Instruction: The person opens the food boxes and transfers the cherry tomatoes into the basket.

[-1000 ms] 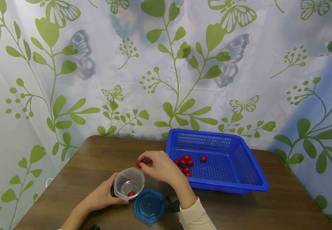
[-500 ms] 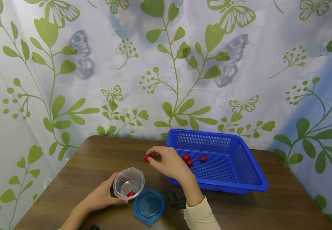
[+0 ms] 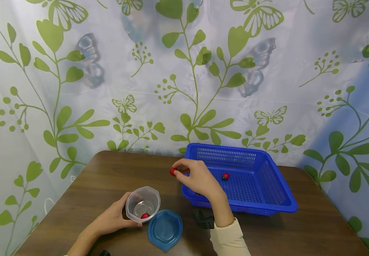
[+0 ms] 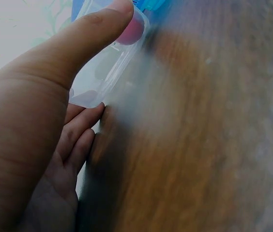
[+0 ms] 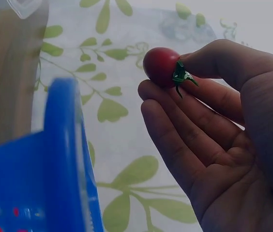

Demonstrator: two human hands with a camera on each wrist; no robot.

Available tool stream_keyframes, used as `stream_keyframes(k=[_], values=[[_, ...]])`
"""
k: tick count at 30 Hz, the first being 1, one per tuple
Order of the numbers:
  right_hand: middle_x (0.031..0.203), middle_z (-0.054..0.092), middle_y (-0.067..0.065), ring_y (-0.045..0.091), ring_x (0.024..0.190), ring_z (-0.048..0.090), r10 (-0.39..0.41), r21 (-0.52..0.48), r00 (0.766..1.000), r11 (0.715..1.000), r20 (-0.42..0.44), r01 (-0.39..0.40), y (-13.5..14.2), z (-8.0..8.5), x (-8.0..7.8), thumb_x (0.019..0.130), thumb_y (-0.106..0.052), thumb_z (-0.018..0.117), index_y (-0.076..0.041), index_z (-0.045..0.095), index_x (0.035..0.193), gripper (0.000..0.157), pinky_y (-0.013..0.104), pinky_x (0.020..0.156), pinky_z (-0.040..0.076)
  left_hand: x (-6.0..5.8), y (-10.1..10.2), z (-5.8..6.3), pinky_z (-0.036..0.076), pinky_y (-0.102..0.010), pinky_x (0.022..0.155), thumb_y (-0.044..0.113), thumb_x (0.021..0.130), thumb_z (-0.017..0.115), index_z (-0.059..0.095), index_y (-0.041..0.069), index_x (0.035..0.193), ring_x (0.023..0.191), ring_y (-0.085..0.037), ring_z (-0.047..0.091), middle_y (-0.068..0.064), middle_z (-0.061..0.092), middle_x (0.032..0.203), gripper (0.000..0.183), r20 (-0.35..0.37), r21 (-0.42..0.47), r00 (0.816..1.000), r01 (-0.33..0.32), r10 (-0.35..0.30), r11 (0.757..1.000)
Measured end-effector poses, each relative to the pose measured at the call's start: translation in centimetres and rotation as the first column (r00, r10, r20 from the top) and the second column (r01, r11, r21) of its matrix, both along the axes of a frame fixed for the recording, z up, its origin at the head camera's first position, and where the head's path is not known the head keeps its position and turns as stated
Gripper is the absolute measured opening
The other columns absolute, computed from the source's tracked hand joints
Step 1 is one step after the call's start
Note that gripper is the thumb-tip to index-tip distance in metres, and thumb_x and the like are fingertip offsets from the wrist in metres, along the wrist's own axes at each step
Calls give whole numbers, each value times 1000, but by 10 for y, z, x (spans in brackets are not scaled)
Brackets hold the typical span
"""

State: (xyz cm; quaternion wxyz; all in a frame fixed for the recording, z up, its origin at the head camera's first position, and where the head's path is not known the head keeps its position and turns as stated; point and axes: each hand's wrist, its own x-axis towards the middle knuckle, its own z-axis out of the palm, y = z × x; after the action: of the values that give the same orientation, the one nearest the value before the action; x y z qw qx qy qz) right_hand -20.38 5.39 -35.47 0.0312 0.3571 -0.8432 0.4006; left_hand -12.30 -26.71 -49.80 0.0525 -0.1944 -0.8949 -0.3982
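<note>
My right hand (image 3: 197, 176) pinches a red cherry tomato (image 5: 161, 66) between thumb and fingertips, its green stem turned toward the palm. It is at the left rim of the blue plastic basket (image 3: 275, 179), held above rim height in the right wrist view. My left hand (image 3: 115, 217) grips a clear plastic container (image 3: 143, 195), thumb on the near side and fingers round the far side. Tilted, the container shows its open mouth in the head view, with one cherry tomato (image 3: 144, 215) inside. Another tomato (image 3: 225, 176) lies on the basket floor; my right hand hides others.
A blue translucent lid (image 3: 165, 229) lies on the brown wooden table (image 3: 123, 167) beside the container, between my two arms. A patterned curtain (image 3: 159, 106) with green leaves hangs right behind the table. The basket stands at the table's back right.
My right hand has moved right, from beside the container's mouth to the basket's left edge, the tomato still pinched. It now covers the tomatoes clustered there. My left hand and the container stay put.
</note>
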Motion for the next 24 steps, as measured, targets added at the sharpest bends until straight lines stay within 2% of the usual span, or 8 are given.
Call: stream_keyframes(k=[8, 14, 21, 24], values=[[99, 77, -5, 10, 91, 73, -63, -25, 998, 998, -3, 63, 16, 0, -5, 97, -16, 71, -16, 73, 114, 16, 29, 81, 59, 1, 0, 0, 49, -24, 97, 52, 75, 90, 49, 21, 140, 112, -12, 63, 6, 65, 130, 83, 7, -9, 1000, -8, 8, 1000], [101, 77, -3, 12, 91, 73, -96, -32, 995, 995, 7, 96, 25, 0, -9, 98, -17, 71, -16, 73, 114, 17, 27, 75, 59, -1, -1, -1, 49, -24, 97, 50, 75, 90, 49, 21, 141, 113, -12, 63, 6, 65, 131, 83, 11, 1, 1000, 2, -2, 1000], [101, 77, -2, 12, 90, 73, -132, -22, 991, 991, -4, 132, 35, -1, -13, 97, -18, 73, -16, 74, 115, 18, 34, 83, 60, -2, -1, -1, 49, -24, 97, 51, 75, 90, 49, 21, 140, 113, -12, 62, 6, 64, 130, 83, 22, -2, 1000, -2, 2, 1000], [101, 77, -2, 13, 90, 73, -156, -17, 988, 988, -4, 156, 39, -1, -15, 97, -18, 73, -15, 74, 115, 18, 36, 83, 59, -2, -1, -1, 49, -25, 97, 51, 75, 90, 49, 21, 140, 113, -12, 62, 6, 64, 130, 82, 17, -6, 1000, -4, 5, 1000]])
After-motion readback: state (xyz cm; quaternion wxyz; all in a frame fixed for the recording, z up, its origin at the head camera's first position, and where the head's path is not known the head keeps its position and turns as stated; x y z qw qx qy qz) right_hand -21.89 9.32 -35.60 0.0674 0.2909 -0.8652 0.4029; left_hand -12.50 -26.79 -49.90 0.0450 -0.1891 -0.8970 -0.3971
